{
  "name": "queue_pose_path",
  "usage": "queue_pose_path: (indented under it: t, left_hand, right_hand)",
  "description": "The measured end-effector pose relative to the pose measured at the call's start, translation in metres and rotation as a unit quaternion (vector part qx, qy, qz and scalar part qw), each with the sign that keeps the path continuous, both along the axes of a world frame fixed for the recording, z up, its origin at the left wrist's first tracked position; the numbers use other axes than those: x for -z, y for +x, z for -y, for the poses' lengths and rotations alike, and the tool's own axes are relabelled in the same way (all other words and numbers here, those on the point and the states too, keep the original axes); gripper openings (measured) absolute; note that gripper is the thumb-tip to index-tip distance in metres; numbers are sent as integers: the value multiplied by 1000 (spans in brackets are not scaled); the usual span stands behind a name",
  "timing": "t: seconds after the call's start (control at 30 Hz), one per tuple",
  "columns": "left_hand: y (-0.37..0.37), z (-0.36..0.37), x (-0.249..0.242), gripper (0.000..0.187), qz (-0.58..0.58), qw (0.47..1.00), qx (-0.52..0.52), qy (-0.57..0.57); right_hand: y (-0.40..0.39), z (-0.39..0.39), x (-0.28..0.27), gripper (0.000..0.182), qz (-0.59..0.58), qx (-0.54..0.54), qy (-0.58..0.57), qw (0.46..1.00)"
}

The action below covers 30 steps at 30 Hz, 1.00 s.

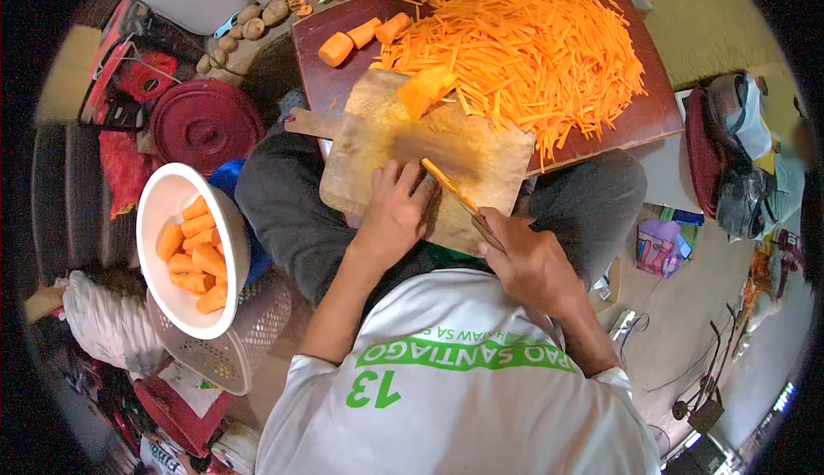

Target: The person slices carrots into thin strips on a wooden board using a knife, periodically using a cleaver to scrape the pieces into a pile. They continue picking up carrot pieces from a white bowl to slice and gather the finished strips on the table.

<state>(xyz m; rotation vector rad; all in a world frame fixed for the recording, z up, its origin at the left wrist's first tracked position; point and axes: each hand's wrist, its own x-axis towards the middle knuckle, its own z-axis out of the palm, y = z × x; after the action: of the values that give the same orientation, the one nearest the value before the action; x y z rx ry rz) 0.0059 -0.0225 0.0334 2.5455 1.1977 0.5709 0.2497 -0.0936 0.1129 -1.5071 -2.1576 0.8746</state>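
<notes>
My left hand [396,211] rests on the wooden cutting board [360,145], its fingers bent and their tips down on the wood. Whatever lies under those fingertips, if anything, is hidden. In my right hand [530,260] is a knife [487,231], held by its handle with the blade angled up and left across the board, close to my left fingers. A thin orange carrot strip [440,175] shows along the blade. At the board's far edge lie flat carrot slices [427,89]. Beyond them spreads a large heap of carrot sticks [549,59] on the dark red tabletop [335,24].
Several peeled carrot pieces [336,48] lie at the table's far left. On my left, a white basin [148,217] of carrot chunks sits over a perforated basket [257,325]. Behind it is a red lid [206,123]. A purple patterned item [658,248] lies on the floor at right.
</notes>
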Motion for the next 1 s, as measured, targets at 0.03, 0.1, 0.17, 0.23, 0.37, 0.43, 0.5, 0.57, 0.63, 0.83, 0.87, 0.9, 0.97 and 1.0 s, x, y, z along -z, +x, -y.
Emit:
queue_pose_path:
  t: [0.03, 0.1, 0.17, 0.23, 0.37, 0.43, 0.5, 0.57, 0.63, 0.83, 0.87, 0.9, 0.97, 1.0]
  left_hand:
    - [1, 1, -1, 53, -2, 1000, 3, 1]
    - [1, 2, -1, 53, -8, 1000, 8, 2]
    - [1, 1, 2, 54, -3, 1000, 7, -11]
    - [3, 0, 2, 54, 4, 1000, 6, -9]
    - [5, 2, 1, 56, 2, 1000, 1, 2]
    - [4, 2, 1, 55, 1, 1000, -2, -3]
    - [3, 2, 2, 55, 13, 1000, -5, -8]
    - [1, 3, 4, 56, 31, 999, -9, -22]
    - [0, 5, 9, 57, 51, 998, -12, -24]
    - [2, 3, 7, 58, 44, 999, -10, -12]
    - [2, 4, 6, 57, 42, 999, -9, -14]
    - [1, 4, 5, 57, 40, 999, -10, -17]
    - [-2, 7, 9, 57, 50, 999, -12, -10]
    - [-4, 9, 10, 57, 55, 998, -17, -6]
  right_hand:
    - [0, 1, -2, 39, 15, -17, 18, 1000]
    - [-1, 4, -18, 40, 45, -11, -22, 999]
    - [-1, 3, -18, 41, 62, -26, -42, 997]
    - [1, 0, -5, 43, 70, -60, -43, 995]
    - [-18, -26, 16, 43, 1, 1, -37, 999]
    - [-22, -32, 23, 43, -4, -3, 6, 1000]
    - [-18, -29, 12, 43, 24, -6, -56, 998]
    - [-13, -21, 3, 43, 34, -10, -94, 995]
    - [-9, -12, -1, 43, 23, -10, -108, 994]
    - [-24, -25, 5, 39, 14, 7, -43, 999]
    - [-23, -24, 2, 38, 13, 11, -72, 997]
    - [-21, -23, -2, 37, 11, 14, -102, 995]
    - [-15, -17, -1, 36, 13, -6, -112, 994]
    - [-12, -12, 2, 36, 17, -27, -92, 995]
